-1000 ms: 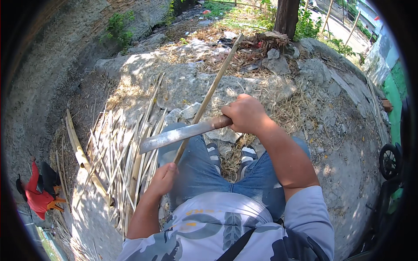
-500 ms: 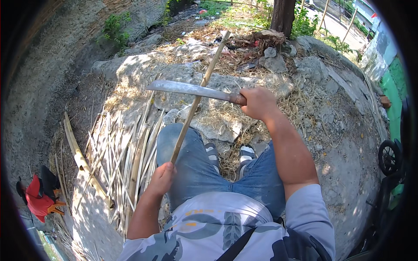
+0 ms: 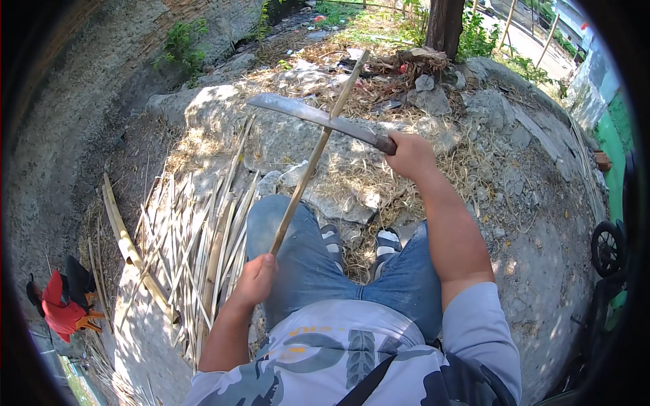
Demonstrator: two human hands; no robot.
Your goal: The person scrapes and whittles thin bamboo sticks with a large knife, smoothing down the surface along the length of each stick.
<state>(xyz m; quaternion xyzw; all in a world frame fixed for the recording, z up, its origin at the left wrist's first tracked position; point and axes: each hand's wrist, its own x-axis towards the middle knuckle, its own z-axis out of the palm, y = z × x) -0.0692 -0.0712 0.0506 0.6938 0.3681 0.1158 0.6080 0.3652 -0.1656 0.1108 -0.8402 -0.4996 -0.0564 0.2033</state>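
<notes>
Since a moment ago, we have swung the long curved steel machete blade point(image 3: 318, 116) up and out, away from our lap.

Our right hand point(image 3: 409, 154) is clenched fully round its dark handle; our left hand point(image 3: 256, 279) is closed round the low end of a thin pale bamboo stick point(image 3: 313, 158), which slants up over our knee and crosses the blade. Split bamboo strips point(image 3: 196, 243) lie on the ground to our left.

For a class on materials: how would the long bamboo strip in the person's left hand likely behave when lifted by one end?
The bamboo strip stays straight while held by its lower end, so probably stiff. It is thin, so likely light. The left hand alone supports it.
</notes>
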